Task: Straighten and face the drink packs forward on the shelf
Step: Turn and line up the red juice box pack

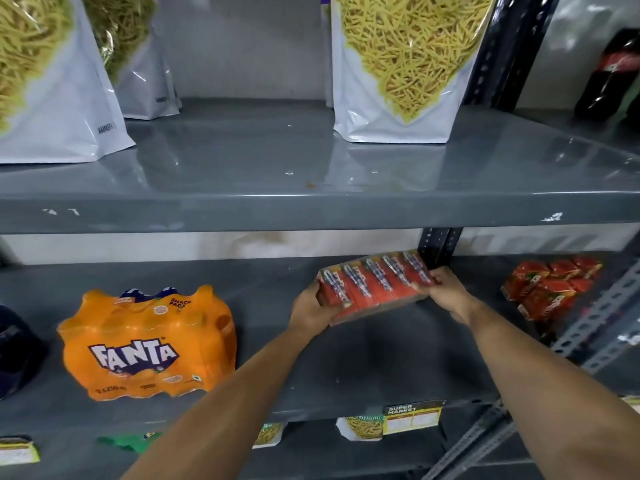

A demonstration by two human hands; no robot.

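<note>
Shrink-wrapped red drink-carton pack [374, 285], a glossy tilted block, sits on the grey metal lower shelf [381, 358] at three o'clock from the orange plastic-wrapped Fanta pack [147, 344]. Left hand [311, 311] and right hand [441, 285] clasp its ends, fingers curled closed.

Three snack bags [405, 64] at twelve o'clock, one orange Fanta pack [145, 344], two red carton packs [374, 285], one cola bottle [609, 71].
</note>
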